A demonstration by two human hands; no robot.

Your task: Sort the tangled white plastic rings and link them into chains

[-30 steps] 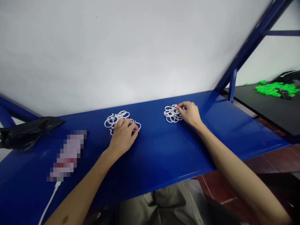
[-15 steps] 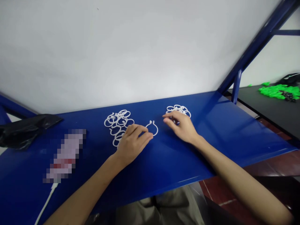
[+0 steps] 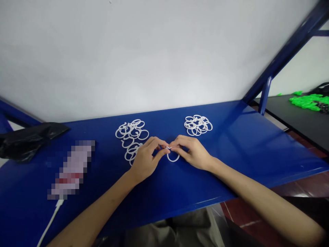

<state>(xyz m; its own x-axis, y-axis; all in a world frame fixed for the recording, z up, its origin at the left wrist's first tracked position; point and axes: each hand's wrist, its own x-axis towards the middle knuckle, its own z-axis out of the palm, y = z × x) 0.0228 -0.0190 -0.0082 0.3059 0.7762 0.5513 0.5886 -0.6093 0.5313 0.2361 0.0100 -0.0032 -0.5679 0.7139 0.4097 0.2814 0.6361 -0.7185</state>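
Both my hands meet at the middle of the blue shelf (image 3: pixel 231 161). My left hand (image 3: pixel 146 158) and my right hand (image 3: pixel 193 151) each pinch one open end of a single white plastic ring (image 3: pixel 173 156), which hangs between the fingertips just above the surface. A loose heap of several white rings (image 3: pixel 131 135) lies just left of and behind my left hand. A tidier cluster of several white rings (image 3: pixel 198 125) lies behind my right hand.
A crumpled black plastic bag (image 3: pixel 25 140) sits at the far left. A pixelated flat object (image 3: pixel 72 168) with a white cable (image 3: pixel 50 219) lies front left. A white wall backs the shelf. To the right stand a blue frame post (image 3: pixel 264 96) and a black table with green pieces (image 3: pixel 308 101).
My left hand drew one ring out of the left heap toward the middle. My right hand left the right cluster and came in to grip the ring's other end.
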